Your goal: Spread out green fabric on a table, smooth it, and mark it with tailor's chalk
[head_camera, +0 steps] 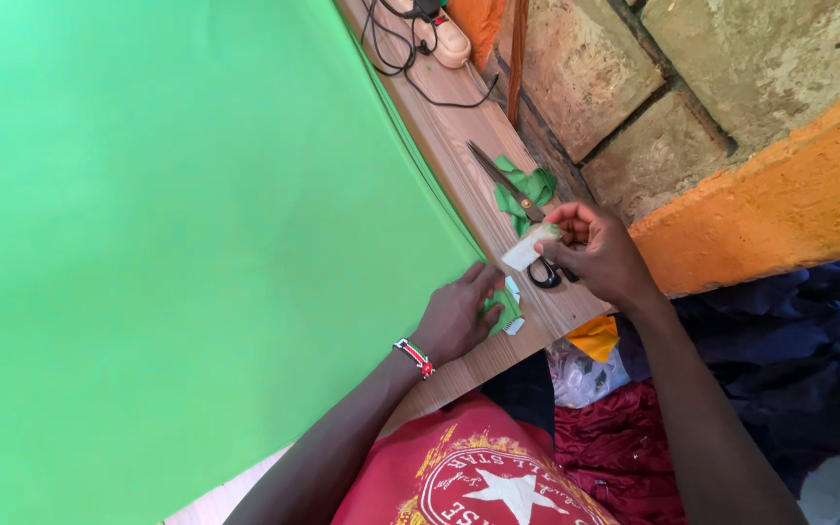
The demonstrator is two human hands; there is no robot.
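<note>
Two hands, right hand [595, 251] pinching white chalk [525, 251], scissors [517, 199], green scraps [527, 190] beside

The left hand [461, 313] presses flat on the edge of a large green fabric [177, 243] spread over a wooden table [459, 146]. The right hand [595, 255] pinches a small pale piece [527, 251], perhaps tailor's chalk, just above black-handled scissors [517, 199] lying on green scraps [527, 190] near a stone wall [692, 87].

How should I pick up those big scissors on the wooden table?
Grip the long metal scissors by their black loop handles, coming from the near end beside the right hand. The closed pointed blades aim away along the wooden table, so the handles are the safe part.
</note>
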